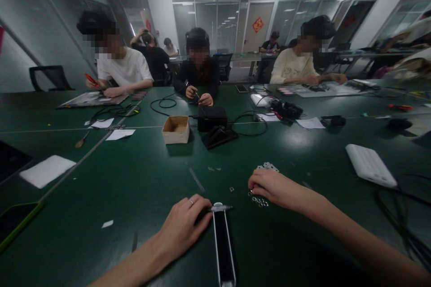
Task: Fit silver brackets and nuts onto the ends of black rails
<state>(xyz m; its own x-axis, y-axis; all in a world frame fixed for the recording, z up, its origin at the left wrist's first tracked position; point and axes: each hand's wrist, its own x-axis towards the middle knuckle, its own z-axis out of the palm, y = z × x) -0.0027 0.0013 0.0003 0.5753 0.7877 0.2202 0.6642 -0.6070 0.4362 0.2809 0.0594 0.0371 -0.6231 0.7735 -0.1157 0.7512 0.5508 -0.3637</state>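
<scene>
Right now my hands sit well apart on the green tabletop (111,188). My left hand (182,226) touches the top end of a black, silver-edged rail (224,251). My right hand (279,188) rests right of the rail, its fingertips (253,180) among small metal rings (258,202). Well beyond the rail stands an open cardboard box (175,129).

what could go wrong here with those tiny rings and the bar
The small metal rings lie loose beside the right hand, so a slip could scatter them across the green table. The metal pin on the black bar under the left hand might jab the right hand if the bar swings.
</scene>
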